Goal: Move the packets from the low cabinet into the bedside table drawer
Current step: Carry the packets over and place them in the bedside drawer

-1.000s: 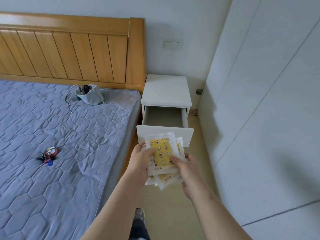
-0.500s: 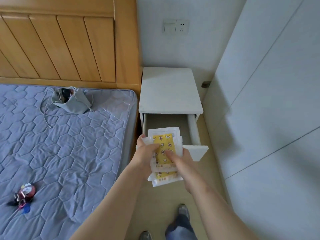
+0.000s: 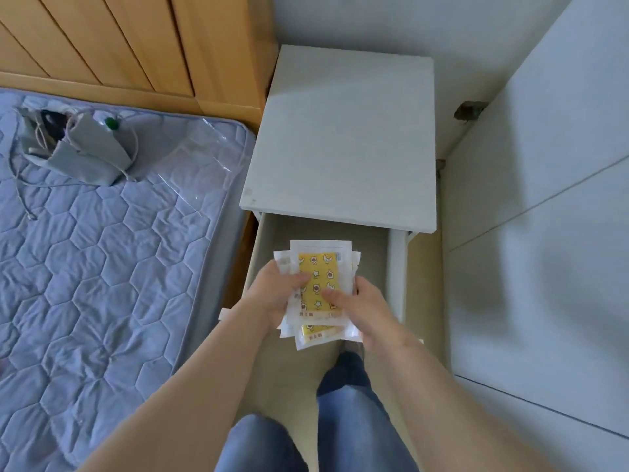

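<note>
A person holds a small pile of packets (image 3: 320, 282) in both hands. The packets are white, with a yellow part that has little pictures on it. The pile is a bit messy, and some packets stick out at the sides and the bottom.

The left hand (image 3: 272, 298) grips the left side of the pile, with its thumb pressed on the top packet. The right hand (image 3: 369, 311) grips the right side, and its thumb lies on top too. The other fingers go under the pile and are hidden.

The pile is above the open drawer (image 3: 371, 253) of the white bedside table (image 3: 343, 137). It is up in the hands, not lying in the drawer.

A bed (image 3: 102, 250) with a blue quilted cover is just beside the table on the left. A grey bag (image 3: 85, 151) with a cord lies on the bed, near the wooden headboard (image 3: 136, 46). The person's legs in blue jeans (image 3: 347, 410) show at the bottom.
</note>
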The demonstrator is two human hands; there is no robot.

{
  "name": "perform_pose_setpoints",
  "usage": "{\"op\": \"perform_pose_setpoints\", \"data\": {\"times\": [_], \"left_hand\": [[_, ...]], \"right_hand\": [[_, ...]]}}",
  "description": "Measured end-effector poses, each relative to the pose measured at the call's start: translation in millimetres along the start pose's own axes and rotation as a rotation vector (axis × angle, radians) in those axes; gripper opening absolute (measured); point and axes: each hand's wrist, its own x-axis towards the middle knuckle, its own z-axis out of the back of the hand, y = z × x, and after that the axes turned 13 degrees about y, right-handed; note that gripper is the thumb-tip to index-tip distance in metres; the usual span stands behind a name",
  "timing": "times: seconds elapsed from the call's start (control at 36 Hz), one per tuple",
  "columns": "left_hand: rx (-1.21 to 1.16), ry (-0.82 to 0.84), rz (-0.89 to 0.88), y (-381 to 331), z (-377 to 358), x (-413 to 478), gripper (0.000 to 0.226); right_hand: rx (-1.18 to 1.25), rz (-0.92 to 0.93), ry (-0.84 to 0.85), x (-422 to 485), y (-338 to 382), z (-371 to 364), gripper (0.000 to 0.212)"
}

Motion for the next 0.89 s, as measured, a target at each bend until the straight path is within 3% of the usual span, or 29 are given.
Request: {"op": "perform_pose_setpoints", "data": {"times": [0.39, 0.47, 0.89], "left_hand": [[0.226, -0.071, 0.164, 56, 0, 203, 0.027], [0.258, -0.063, 0.202, 76, 4, 224, 0.015], [0.44, -0.068, 0.272, 107, 48, 263, 0.047]], "right_hand": [[0.046, -0.173, -0.034, 169, -71, 70, 0.023], [0.006, -0.206, -0.051, 193, -96, 72, 0.023], [-0.119, -0.314, -0.166, 256, -144, 51, 0.022]]}}
